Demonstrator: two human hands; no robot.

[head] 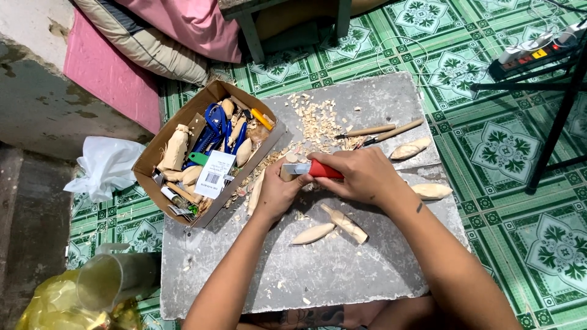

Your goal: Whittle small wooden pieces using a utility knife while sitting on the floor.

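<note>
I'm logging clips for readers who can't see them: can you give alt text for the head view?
Seen from above, the right hand holds a red-handled knife against a small pale wooden piece gripped in the left hand, over a grey stone slab strewn with wood shavings. An open cardboard box of tools and carved blanks sits at the left.

head view: we look from above, worn on the head, almost straight down | facing: the grey slab [342, 269] fills the centre, our forearms entering from the bottom edge | range: close, arm's length | margins: green tiled floor [507, 201] right, cardboard box [160, 146] left | only one view, nothing shared
</note>
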